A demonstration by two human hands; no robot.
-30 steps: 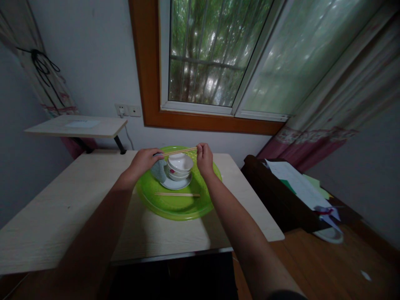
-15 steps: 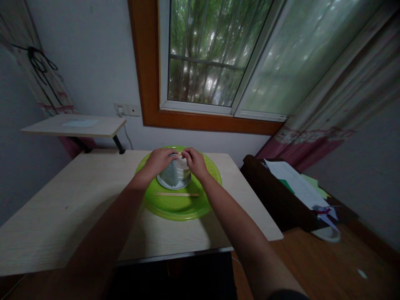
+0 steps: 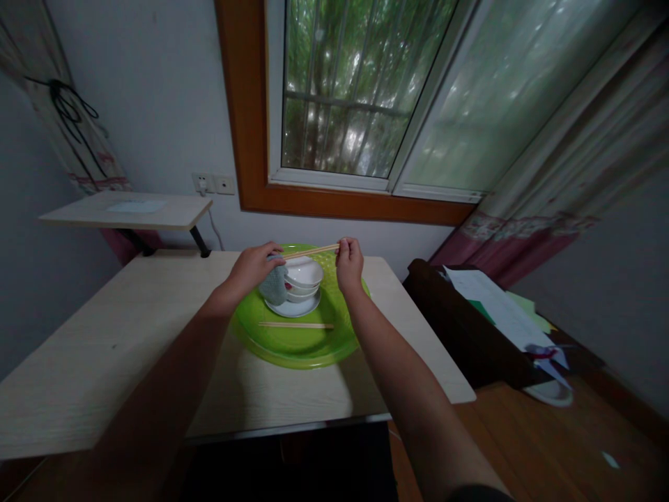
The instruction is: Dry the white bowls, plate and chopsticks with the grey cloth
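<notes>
A pair of wooden chopsticks (image 3: pixel 312 252) stretches between my two hands, above a stack of white bowls (image 3: pixel 306 274). My right hand (image 3: pixel 350 266) pinches the right end of the chopsticks. With closed fingers, my left hand (image 3: pixel 255 266) grips a grey-green cloth (image 3: pixel 273 286) around the left end; the cloth hangs down in front of the bowls' left side. The bowls stand on a white plate (image 3: pixel 294 310), set in a round, bright green tray (image 3: pixel 303 354). Nearer to me, more chopsticks (image 3: pixel 296 325) lie crosswise on the tray.
Under the tray is a pale wooden table (image 3: pixel 151 348). A small raised shelf (image 3: pixel 125 210) stands at its back left. To the right, a dark brown piece of furniture (image 3: pixel 449 321) carries papers (image 3: pixel 491 307). A wall and window rise behind the table.
My hands have moved apart: the right one went rightward along the chopsticks, the left one slightly left with the cloth. More of the chopsticks and the bowls now shows.
</notes>
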